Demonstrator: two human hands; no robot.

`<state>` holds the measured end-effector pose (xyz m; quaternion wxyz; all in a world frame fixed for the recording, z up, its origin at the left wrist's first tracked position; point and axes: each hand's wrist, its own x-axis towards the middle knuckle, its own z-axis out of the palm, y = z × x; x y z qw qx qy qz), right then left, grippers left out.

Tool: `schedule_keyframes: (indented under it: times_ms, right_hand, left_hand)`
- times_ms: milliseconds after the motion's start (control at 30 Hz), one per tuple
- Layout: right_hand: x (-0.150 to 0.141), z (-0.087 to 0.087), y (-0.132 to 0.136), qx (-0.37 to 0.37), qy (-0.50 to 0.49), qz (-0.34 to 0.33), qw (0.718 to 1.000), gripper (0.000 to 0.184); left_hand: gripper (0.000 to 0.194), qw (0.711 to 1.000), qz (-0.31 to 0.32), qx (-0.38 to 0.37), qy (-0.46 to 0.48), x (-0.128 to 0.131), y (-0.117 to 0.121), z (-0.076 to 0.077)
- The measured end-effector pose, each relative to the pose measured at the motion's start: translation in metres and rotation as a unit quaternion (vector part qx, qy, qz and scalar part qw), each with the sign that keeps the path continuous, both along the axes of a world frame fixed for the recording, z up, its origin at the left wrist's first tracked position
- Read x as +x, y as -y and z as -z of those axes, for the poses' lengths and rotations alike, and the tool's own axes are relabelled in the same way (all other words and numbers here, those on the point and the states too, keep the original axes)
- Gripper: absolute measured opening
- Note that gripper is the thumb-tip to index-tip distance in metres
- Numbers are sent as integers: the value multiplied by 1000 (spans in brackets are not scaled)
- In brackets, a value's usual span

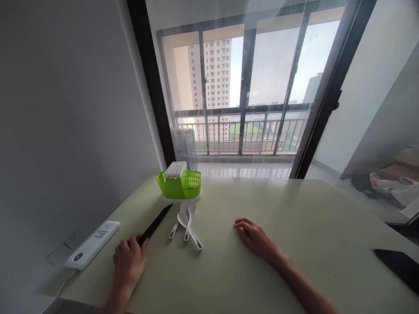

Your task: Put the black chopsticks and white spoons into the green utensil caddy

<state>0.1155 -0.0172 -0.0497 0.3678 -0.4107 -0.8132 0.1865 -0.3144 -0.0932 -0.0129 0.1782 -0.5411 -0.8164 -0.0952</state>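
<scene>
My left hand (129, 259) rests near the table's left side, its fingers closed round the near end of a long, narrow black knife-like thing (155, 224). The far end has a notched edge and points away from me; the end in my palm is hidden. Just right of it, three white spoons (192, 209) with patterned handles lie crossed over one another. My right hand (257, 240) lies on the tabletop right of the spoons, its fingers loosely bent and apart from the thumb. I see nothing held in it.
A green basket-like holder (172, 189) with a white slatted top stands behind the spoons. A white power strip (94, 244) with a cord lies along the left wall. The pale table (278, 196) reaches to a glass door. Another black thing (397, 264) lies at the right edge.
</scene>
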Motion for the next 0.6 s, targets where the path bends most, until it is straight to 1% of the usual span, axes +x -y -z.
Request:
schedule_keyframes:
  times_ms: [233, 333, 467, 600]
  right_hand:
    - [0, 1, 0, 9, -7, -6, 1000, 27]
    - [0, 0, 0, 12, -8, -4, 1000, 28]
    - [0, 1, -1, 12, -7, -5, 1000, 28]
    - [0, 3, -2, 10, -6, -7, 1000, 28]
  left_hand:
    - [49, 998, -18, -50, -33, 8, -4, -7]
    - [49, 998, -13, -54, -38, 7, -4, -7]
    - [46, 997, -6, -71, -22, 3, -7, -7]
    - [45, 994, 19, -105, -4, 0, -16, -16]
